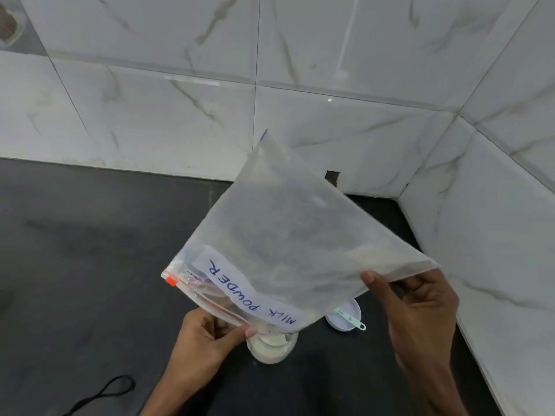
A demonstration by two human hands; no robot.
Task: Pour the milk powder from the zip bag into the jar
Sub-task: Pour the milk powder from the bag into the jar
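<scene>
Both hands hold the zip bag point(285, 235) up over the dark tabletop point(90, 250). The left hand point(207, 334) pinches the bag's mouth edge between thumb and curled fingers, right at the red zip strip. The right hand point(420, 313) grips the opposite bottom corner, thumb on the near face and fingers curled behind the plastic. The bag is upended and tilted, its closed bottom raised toward the tiled wall point(180, 100) and its zip end lowest. A white label point(240, 292) on it reads "MILK POWDER" in blue letters, upside down in this view. An orange slider point(170, 281) sits at the far-left end of the zip. The plastic looks cloudy, with a thin film of powder clinging inside.

Directly under the bag's mouth stands the jar point(271, 348), clear and open, with white powder visible inside. Whether the bag's edge touches its rim cannot be told. Just to the jar's right a white lid point(339, 325) lies on the tabletop, partly hidden by the bag, with a small green scoop point(353, 319) resting across it. A black cord point(105, 391) loops at the lower left.
</scene>
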